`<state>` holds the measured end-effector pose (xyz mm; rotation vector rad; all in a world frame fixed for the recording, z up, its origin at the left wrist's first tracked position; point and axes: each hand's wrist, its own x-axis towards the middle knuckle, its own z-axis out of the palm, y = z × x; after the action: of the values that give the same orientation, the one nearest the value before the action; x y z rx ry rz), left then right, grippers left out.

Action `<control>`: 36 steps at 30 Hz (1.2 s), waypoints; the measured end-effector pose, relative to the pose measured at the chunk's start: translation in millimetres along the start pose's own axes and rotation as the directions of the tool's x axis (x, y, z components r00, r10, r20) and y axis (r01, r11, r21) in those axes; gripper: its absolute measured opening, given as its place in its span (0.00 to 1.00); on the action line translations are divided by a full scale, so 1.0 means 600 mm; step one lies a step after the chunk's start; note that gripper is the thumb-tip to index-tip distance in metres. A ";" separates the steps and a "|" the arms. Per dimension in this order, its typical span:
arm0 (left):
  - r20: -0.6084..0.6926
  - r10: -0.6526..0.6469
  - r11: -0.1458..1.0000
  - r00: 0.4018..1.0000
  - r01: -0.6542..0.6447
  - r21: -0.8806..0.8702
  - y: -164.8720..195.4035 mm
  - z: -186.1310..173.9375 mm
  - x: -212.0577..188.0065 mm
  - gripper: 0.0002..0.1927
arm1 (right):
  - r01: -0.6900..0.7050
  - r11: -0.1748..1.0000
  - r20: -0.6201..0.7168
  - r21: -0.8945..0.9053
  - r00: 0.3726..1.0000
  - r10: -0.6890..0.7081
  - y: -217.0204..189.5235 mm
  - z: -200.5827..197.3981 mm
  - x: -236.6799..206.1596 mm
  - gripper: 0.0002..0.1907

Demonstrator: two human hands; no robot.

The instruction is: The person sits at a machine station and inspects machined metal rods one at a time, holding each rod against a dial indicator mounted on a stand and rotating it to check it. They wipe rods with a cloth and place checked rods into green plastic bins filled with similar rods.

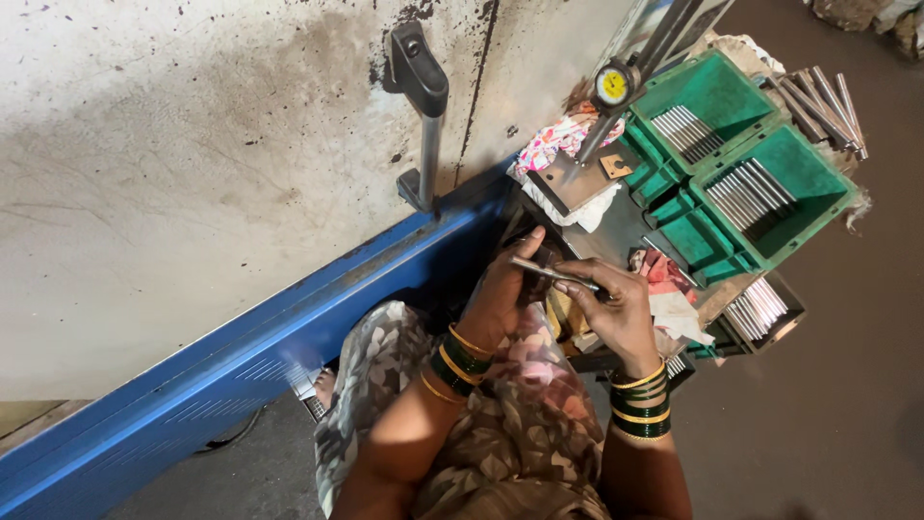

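The fingertips of the right hand pinch narrowly around one end of a thin metal rod, which lies almost level and runs leftward across to the left hand. The left hand's fingers curl closed around a small dark gauge block, and the rod's far end rests against that block at the thumb. Both wrists carry stacks of green and gold bangles, and the hands hover above the person's lap, covered in patterned fabric. Just beyond the hands stands a dial indicator with a yellow face on a slanted stand over a small metal plate. Past that sit two green plastic bins, each holding a row of similar silver rods, with more rods in a lower tray near the right hand and a loose bundle at the top right corner. To the left rises a stained grey machine panel with a black handle and a blue base.
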<state>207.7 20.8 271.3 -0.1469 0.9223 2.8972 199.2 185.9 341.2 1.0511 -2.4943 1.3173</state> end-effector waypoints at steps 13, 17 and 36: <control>-0.122 -0.041 0.999 0.992 0.045 0.030 -0.024 -0.038 0.018 0.19 | -0.101 0.994 0.118 -0.039 0.988 0.105 0.039 0.015 -0.012 0.12; -0.097 -0.085 0.996 0.992 0.083 -0.032 -0.023 -0.047 0.024 0.19 | -0.202 0.930 0.030 0.306 0.979 0.203 0.046 0.005 -0.016 0.11; -0.142 -0.079 0.997 0.987 0.079 -0.010 -0.017 -0.029 0.007 0.17 | -0.245 0.951 0.002 0.189 0.969 0.249 0.049 0.017 -0.015 0.07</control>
<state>205.7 19.4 250.8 -0.3862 0.9093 2.8458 189.4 193.6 311.5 0.7673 -2.5926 1.6519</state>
